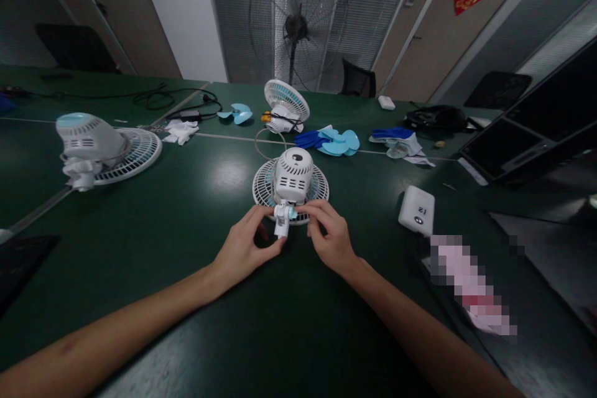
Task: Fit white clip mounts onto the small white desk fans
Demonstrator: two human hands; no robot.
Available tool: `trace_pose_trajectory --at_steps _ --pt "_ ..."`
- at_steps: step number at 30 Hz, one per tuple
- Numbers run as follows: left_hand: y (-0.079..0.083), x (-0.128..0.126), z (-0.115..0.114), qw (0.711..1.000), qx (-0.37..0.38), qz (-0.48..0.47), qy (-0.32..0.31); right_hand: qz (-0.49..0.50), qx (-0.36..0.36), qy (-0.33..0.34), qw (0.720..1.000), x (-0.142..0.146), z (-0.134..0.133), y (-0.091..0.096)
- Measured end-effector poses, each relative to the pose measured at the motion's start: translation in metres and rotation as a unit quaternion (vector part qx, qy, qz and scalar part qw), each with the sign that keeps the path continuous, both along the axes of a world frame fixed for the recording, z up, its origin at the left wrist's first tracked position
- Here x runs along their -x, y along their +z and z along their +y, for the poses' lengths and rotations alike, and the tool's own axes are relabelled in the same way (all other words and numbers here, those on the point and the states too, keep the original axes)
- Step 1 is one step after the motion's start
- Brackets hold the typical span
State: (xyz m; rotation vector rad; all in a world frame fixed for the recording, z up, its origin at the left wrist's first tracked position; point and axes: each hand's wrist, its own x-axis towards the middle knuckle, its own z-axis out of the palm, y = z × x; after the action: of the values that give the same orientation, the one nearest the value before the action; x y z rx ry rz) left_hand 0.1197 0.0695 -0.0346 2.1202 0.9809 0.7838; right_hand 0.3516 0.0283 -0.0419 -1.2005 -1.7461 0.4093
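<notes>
A small white fan [293, 177] lies face down on its round grille in front of me, motor housing upward. Its white neck bracket [281, 219] points toward me. My left hand [247, 239] grips this bracket from the left, thumb at its lower end and fingers at its upper side. At the bracket's right side sits a light blue knob [292, 212]. The fingertips of my right hand [331, 233] are pinched on that knob. The fan's thin cord loops behind the housing.
Another white fan [93, 146] lies face down at the left, and a third [286, 106] stands at the back. Light blue fan blades [339, 142], another blade set [237, 114], white gloves [181, 130] and blue gloves [394, 134] lie around. A white power bank [416, 210] is at the right.
</notes>
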Motion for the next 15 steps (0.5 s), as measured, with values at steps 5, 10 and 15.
trace_pose_trajectory --at_steps 5,10,15 --pt "-0.0023 -0.0005 0.0006 1.0 0.001 0.005 0.007 -0.004 -0.028 0.024 0.999 0.0005 0.0009 -0.0018" --pt "-0.0035 -0.0003 0.0013 1.0 -0.004 0.009 0.008 0.017 -0.026 0.025 0.999 0.0001 0.0028 -0.0034" --pt "-0.0021 -0.0001 0.0011 1.0 -0.003 0.005 0.004 0.01 -0.026 0.025 0.999 -0.0003 0.0031 -0.0021"
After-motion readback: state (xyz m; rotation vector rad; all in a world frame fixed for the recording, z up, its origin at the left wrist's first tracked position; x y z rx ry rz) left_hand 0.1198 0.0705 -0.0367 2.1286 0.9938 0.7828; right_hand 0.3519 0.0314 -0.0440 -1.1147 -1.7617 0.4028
